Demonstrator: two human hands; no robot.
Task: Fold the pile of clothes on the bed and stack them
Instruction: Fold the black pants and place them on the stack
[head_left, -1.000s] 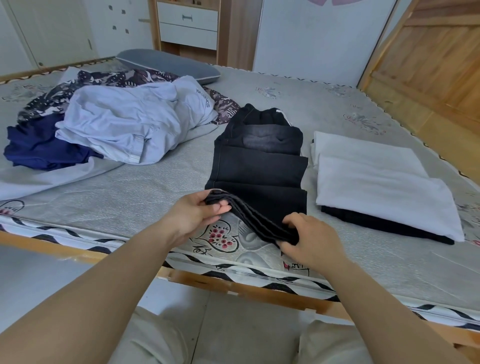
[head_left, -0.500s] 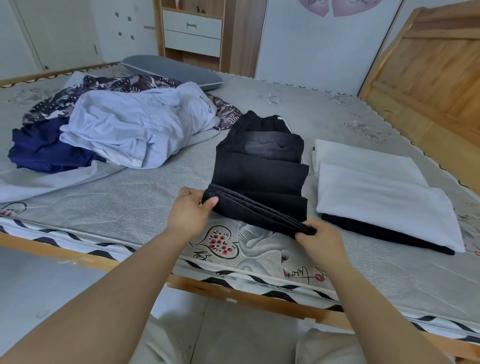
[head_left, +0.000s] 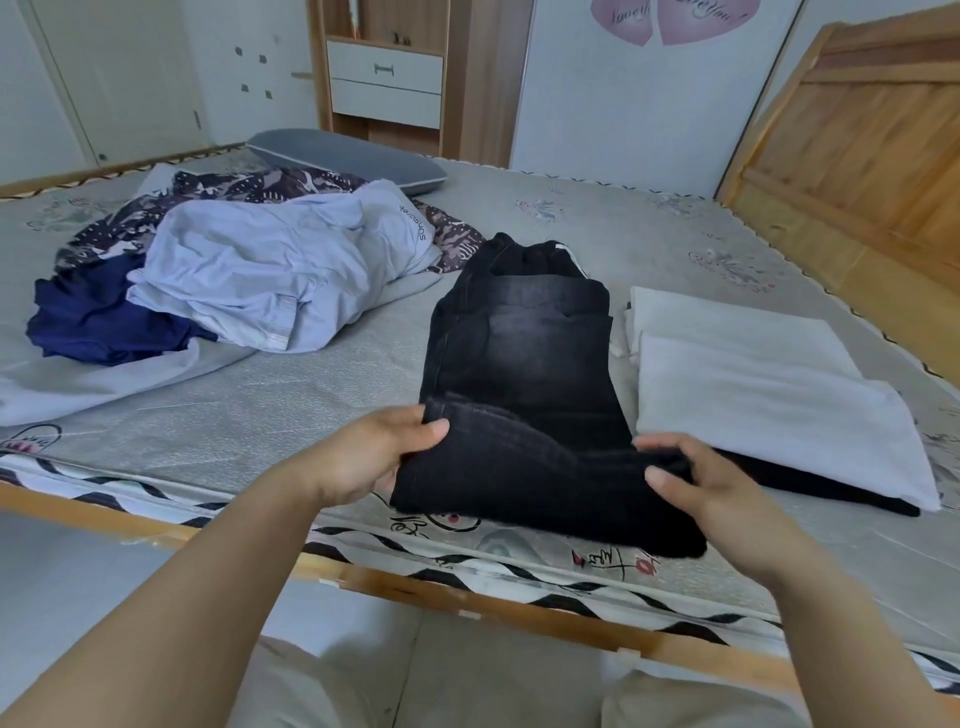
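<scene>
Black jeans (head_left: 524, 358) lie lengthwise on the mattress (head_left: 322, 395), their near end lifted off the bed. My left hand (head_left: 374, 457) grips the left edge of that lifted end, thumb on top. My right hand (head_left: 701, 483) grips its right edge. To the right rests a folded stack (head_left: 769, 405): white cloth on top, a black garment under it. At the left an unfolded pile holds a pale lilac shirt (head_left: 270, 270), a navy garment (head_left: 98, 322) and a patterned dark fabric (head_left: 249, 187).
A grey pillow (head_left: 348, 158) lies behind the pile. The wooden bed rail (head_left: 467, 603) runs along the near edge, with the floor below. A wooden headboard (head_left: 862, 156) stands at the right. A drawer cabinet (head_left: 387, 78) is against the far wall.
Both hands have raised the near end of the black jeans higher and carried it forward over the rest. The camera has tilted up.
</scene>
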